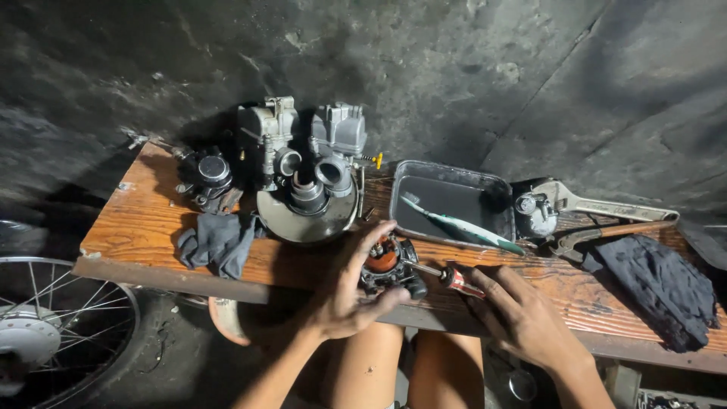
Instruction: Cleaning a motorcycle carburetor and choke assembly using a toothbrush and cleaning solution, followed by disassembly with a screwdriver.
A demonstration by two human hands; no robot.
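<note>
The person's left hand [350, 291] is cupped around a small dark engine part with an orange-brown centre [388, 266], fingers curled over its left side and top, holding it at the near edge of the wooden workbench [136, 227]. The right hand [522, 318] lies at about 4 o'clock from that part, fingers loosely extended, their tips on the red handle of a screwdriver [453, 277]; whether they actually pinch it cannot be told. The screwdriver's shaft points toward 9 o'clock, its tip meeting the part.

At 12 o'clock from the part sits a twin carburetor assembly [303, 144] on a round metal dish [307, 220]. At 10 o'clock lies a crumpled dark blue-grey rag [218, 242], and beyond it a small black round component [208, 173]. At 1 o'clock stands a rectangular metal tray [492, 185] holding dark liquid and a toothbrush [462, 226]. Just right of the tray rests a small metal part [534, 212], with an adjustable wrench [606, 206] and a wooden-handled tool [613, 231] reaching toward 3 o'clock. A black cloth [659, 284] lies at the bench's right end. A spoked wheel [53, 326] stands at 8 o'clock, below the bench.
</note>
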